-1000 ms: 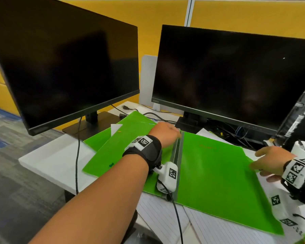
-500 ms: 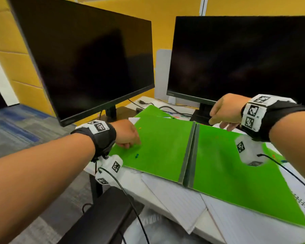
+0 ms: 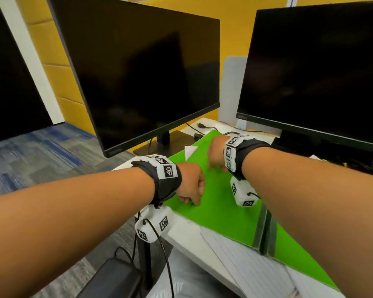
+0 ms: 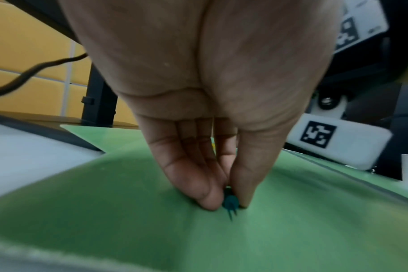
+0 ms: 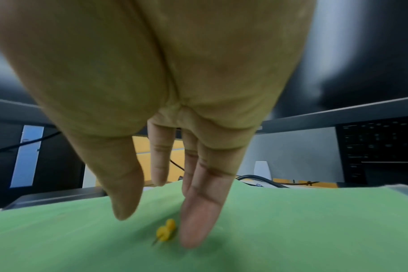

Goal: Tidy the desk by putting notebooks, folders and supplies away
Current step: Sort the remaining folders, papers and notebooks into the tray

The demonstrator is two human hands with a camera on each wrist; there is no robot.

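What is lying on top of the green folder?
On the folder: a teal pushpin pinched by the left hand, and a yellow pushpin under the right hand. The forearms cover part of it.

White desk (image 3: 182,234) under green folder (image 3: 220,214), papers (image 3: 241,261).

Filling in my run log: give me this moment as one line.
left hand: pinches green pushpin | right hand: open, fingers beside yellow pushpin, not gripping | surface: green folder
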